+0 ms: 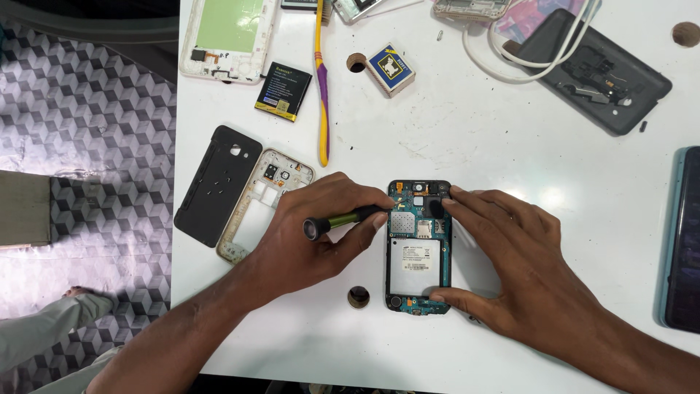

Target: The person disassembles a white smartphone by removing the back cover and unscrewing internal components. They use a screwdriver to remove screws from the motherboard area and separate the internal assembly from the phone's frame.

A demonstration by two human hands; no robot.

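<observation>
An opened phone [418, 252] lies face down on the white table [474, 124], its teal circuit board and white battery bay exposed. My left hand [310, 237] grips a small green and black screwdriver [343, 219], whose tip rests at the board's upper left. My right hand [518, 270] steadies the phone: the fingertips press on its top right corner and the thumb holds the lower right edge.
Left of the phone lie a black back cover [217, 184] and a pale middle frame [261, 204]. Further back are a yellow and purple toothbrush [321, 80], a black battery [283, 90], a small blue box [391, 68], a white phone frame [228, 38], a dark phone shell [594, 69] with white cable, and a dark device [684, 241] at the right edge. The table has round holes [358, 296].
</observation>
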